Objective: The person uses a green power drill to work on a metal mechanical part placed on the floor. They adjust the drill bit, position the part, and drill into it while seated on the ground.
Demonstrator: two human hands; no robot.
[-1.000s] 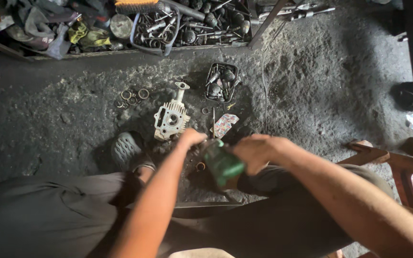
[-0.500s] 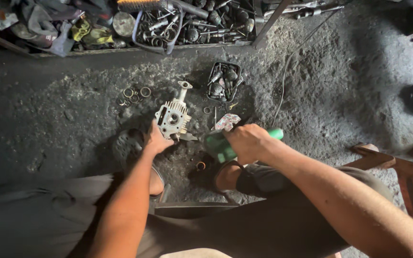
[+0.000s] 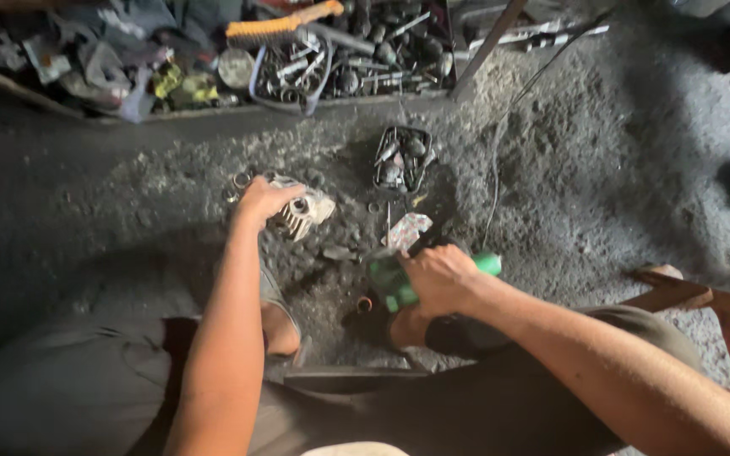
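Note:
My left hand (image 3: 265,200) reaches forward and grips a pale finned metal casting (image 3: 306,211) lying tilted on the dirty grey floor. My right hand (image 3: 439,277) is closed around a green power tool (image 3: 399,283), held low above the ground in front of my knees. A black cable (image 3: 500,152) runs from the tool away toward the upper right. My feet in sandals (image 3: 280,325) rest on the floor below both hands. A crumpled scrap of paper (image 3: 407,230) lies just beyond the tool.
A small dark tray of metal parts (image 3: 400,159) stands past the tool. Loose rings (image 3: 240,181) lie left of the casting. Bins of tools and scrap (image 3: 331,59) and a brush (image 3: 285,24) line the far edge. A wooden stool (image 3: 720,312) is at right.
My left hand has moved forward and left, taken hold of the casting and tipped it over. My right hand with the green tool shifted slightly right and lower.

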